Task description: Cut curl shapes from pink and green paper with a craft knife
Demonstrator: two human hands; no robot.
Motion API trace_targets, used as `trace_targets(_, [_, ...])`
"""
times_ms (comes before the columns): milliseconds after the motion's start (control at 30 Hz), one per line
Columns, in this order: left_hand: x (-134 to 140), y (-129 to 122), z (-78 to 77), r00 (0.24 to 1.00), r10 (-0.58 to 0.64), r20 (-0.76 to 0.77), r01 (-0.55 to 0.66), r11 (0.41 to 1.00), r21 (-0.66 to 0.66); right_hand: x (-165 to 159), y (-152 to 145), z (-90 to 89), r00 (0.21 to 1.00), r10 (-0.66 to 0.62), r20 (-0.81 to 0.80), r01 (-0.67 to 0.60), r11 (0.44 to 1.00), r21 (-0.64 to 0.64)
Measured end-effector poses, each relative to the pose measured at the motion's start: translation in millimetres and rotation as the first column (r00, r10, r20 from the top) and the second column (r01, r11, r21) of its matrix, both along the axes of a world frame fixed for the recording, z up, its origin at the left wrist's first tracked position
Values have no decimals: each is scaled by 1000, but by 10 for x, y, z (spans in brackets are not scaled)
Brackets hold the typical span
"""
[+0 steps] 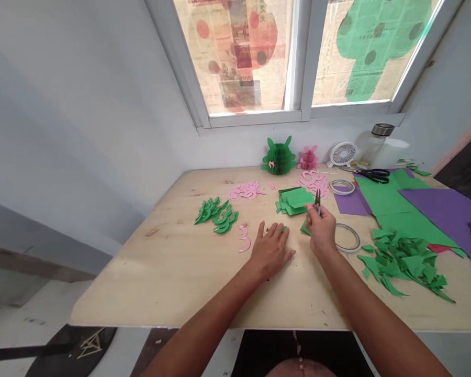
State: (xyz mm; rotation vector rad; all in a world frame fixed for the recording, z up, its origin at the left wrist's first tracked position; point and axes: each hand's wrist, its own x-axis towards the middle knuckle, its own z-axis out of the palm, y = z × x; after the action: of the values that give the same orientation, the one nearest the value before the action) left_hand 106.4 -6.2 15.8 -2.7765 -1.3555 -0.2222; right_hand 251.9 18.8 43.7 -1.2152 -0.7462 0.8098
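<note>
My left hand (270, 248) lies flat on the wooden table, fingers spread. A bit of green paper shows at its fingertips, mostly hidden. To its left is a curvy pink paper cutout (244, 239). My right hand (322, 228) is closed around what looks like a small pair of scissors (317, 198), tips pointing up and away; its handles are hidden. Beside that hand, a small green paper piece (305, 227) lies on the table. Just beyond it sits a stack of green paper pieces (294, 200). A tape roll (357, 241) rests right of my right wrist.
Green cutouts (215, 214) and pink cutouts (246, 190) lie left. Green scraps (410, 262), purple sheets (447, 207) and black-handled scissors (374, 175) are right. Along the wall stand a green paper figure (279, 158), a pink one (308, 158), a fan (343, 154) and a bottle (377, 146).
</note>
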Motion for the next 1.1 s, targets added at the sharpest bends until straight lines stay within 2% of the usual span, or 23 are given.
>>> trace_targets(133, [116,-87,-67,999,-39,-22,38,998,-48,217,-138,424,993,-51,-110,61,994,93])
trace_targets(200, [159,-219,-111,995,-97,11,98,994,-53,321,-295,574,977,0,-215,37,985,170])
trace_targets(333, [248,-516,-178,972,-224,66,228,972,-57,494,-654,651,971,-11,-239,55,982,179])
trace_targets(433, [290,-562,-153,961,-255,104,257,966,-12,628,-879,566,970,-48,-237,87,984,156])
trace_targets(500, [301,-460,-89,977,-182,110,178,983,50,726,-1009,473,976,-79,-205,105,987,118])
trace_targets(567, [311,-287,-11,992,-124,16,122,988,91,828,-1131,361,987,-76,-145,83,995,48])
trace_targets(633, [329,-104,45,984,-146,-101,155,984,85,929,-1253,237,995,-50,-87,46,998,-41])
trace_targets(767, [359,140,45,966,-205,-154,217,974,64,1103,-1508,-7,996,-14,92,37,967,-251])
trace_targets(867, [345,235,19,949,-276,-156,288,956,62,1184,-1684,-148,992,-54,113,89,942,-324])
trace_targets(1000, [395,200,18,943,-317,-105,327,941,93,1235,-1836,-235,989,-145,0,136,928,-347])
trace_targets(1100, [581,-73,-10,920,-390,-43,392,912,124,1270,-1888,-232,971,-234,-55,205,927,-314])
